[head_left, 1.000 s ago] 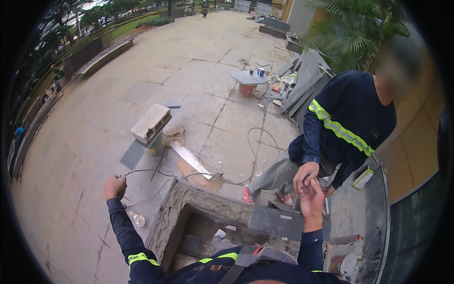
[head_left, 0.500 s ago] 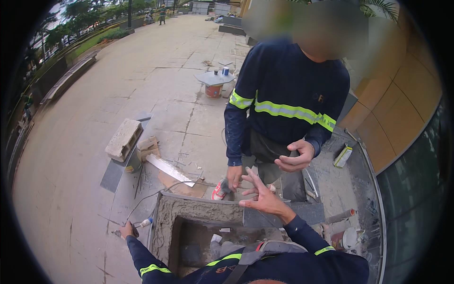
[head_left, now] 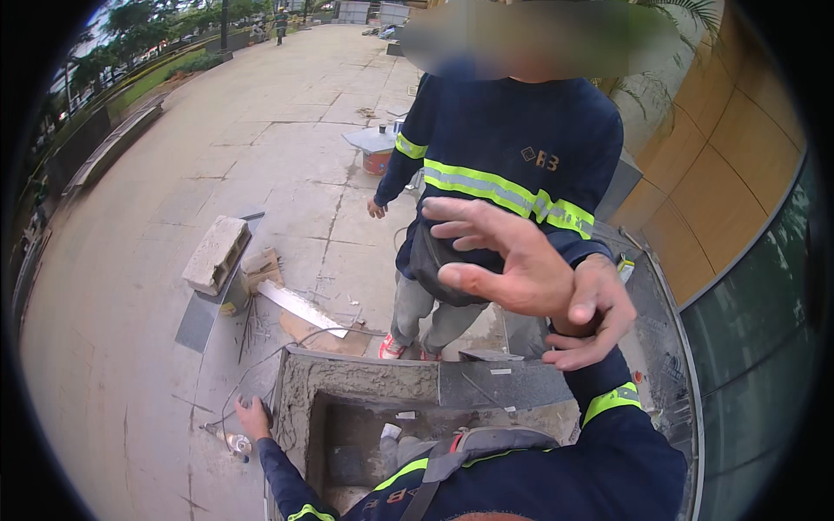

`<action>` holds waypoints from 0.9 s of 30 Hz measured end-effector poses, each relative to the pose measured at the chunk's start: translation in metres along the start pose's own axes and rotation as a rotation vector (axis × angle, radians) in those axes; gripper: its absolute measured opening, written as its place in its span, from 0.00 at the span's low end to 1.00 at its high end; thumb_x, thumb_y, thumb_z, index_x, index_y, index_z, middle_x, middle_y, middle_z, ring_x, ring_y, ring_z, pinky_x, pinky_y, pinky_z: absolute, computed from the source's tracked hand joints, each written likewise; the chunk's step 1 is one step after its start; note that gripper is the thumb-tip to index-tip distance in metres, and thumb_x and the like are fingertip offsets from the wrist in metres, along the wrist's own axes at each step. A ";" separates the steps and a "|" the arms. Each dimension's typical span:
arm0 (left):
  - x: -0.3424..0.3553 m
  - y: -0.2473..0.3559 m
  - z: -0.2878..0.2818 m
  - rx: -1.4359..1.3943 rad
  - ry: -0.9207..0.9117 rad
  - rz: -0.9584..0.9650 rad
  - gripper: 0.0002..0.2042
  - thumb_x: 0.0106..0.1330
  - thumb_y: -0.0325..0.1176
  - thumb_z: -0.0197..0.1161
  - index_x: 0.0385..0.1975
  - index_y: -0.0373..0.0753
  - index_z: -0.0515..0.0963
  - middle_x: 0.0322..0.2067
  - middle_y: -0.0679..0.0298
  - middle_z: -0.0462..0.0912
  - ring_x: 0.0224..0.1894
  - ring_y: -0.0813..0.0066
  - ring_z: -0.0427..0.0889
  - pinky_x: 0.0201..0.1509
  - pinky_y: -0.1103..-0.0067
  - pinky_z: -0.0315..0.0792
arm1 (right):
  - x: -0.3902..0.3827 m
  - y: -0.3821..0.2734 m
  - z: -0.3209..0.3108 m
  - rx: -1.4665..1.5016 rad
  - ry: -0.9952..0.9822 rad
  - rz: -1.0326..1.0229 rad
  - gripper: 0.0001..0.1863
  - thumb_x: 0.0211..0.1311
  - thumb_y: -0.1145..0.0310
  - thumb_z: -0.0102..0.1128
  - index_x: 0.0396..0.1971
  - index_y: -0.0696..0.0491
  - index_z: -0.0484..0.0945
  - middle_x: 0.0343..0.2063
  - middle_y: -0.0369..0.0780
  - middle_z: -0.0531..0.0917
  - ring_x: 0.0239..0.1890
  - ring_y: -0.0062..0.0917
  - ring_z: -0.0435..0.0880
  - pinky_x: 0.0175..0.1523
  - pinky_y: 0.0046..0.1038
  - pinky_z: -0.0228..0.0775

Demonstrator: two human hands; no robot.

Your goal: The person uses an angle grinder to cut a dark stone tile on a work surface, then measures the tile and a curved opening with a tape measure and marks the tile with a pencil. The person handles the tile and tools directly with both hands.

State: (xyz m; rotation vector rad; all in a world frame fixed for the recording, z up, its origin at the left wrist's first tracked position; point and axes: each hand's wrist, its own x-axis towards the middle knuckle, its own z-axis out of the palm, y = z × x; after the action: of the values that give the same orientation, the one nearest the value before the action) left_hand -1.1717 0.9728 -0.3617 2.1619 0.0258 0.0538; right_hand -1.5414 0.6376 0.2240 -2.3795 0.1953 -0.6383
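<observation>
Fingers (head_left: 456, 211) spread on your right hand (head_left: 521, 269), loosely parted on your left hand (head_left: 254, 418), beside a cable on the paving.
The dark cable (head_left: 365, 332) curves down past your left hand, and a clear cylindrical object (head_left: 236, 443) lies just beside that hand; whether your left fingertips touch the cable I cannot tell. Your right hand grasps nothing visible, and a co-worker's hand (head_left: 604, 308) lies over its wrist. Between your arms sits the mortar-edged pit (head_left: 300, 382), a dark slab (head_left: 521, 391) across its far right side. Beyond stand the co-worker (head_left: 521, 148) and, farther left, a concrete block (head_left: 213, 256).
</observation>
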 end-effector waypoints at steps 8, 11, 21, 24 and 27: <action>-0.235 0.227 0.046 -0.606 -0.616 0.065 0.25 0.63 0.30 0.72 0.61 0.33 0.77 0.44 0.55 0.90 0.47 0.74 0.88 0.55 0.75 0.79 | -0.038 -0.038 -0.169 -0.193 -0.007 0.154 0.18 0.69 0.62 0.69 0.53 0.56 0.87 0.50 0.41 0.88 0.52 0.27 0.85 0.60 0.32 0.76; -0.287 0.306 0.035 -0.744 -0.912 0.020 0.25 0.66 0.30 0.71 0.63 0.33 0.75 0.42 0.56 0.90 0.43 0.76 0.88 0.51 0.76 0.80 | -0.093 0.021 -0.133 -0.293 -0.010 0.379 0.20 0.68 0.61 0.70 0.53 0.57 0.85 0.51 0.42 0.87 0.55 0.29 0.85 0.61 0.33 0.76; -0.347 0.339 0.020 -0.548 -1.208 0.456 0.31 0.60 0.30 0.72 0.67 0.36 0.74 0.28 0.62 0.86 0.32 0.81 0.81 0.43 0.77 0.77 | -0.300 0.310 0.146 0.750 0.260 0.792 0.31 0.73 0.61 0.65 0.71 0.55 0.68 0.67 0.47 0.77 0.62 0.32 0.82 0.66 0.35 0.77; -0.333 0.383 -0.013 -0.466 -1.086 0.513 0.32 0.61 0.30 0.72 0.68 0.37 0.72 0.25 0.64 0.83 0.30 0.82 0.80 0.41 0.78 0.76 | -0.243 0.216 0.106 1.132 0.506 0.618 0.29 0.77 0.61 0.59 0.72 0.54 0.65 0.68 0.46 0.75 0.61 0.32 0.82 0.64 0.34 0.79; -0.345 0.431 -0.051 -0.456 -1.161 0.567 0.32 0.63 0.28 0.71 0.69 0.37 0.71 0.25 0.65 0.83 0.29 0.82 0.80 0.40 0.79 0.75 | -0.187 0.122 0.028 1.118 0.589 0.316 0.27 0.81 0.61 0.53 0.73 0.53 0.62 0.69 0.45 0.73 0.60 0.31 0.82 0.62 0.33 0.81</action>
State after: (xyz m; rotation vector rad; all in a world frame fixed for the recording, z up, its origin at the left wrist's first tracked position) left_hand -1.5200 0.7614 0.0143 1.4176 -1.1353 -0.7833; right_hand -1.6872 0.6142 0.0541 -1.0364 0.3420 -0.9479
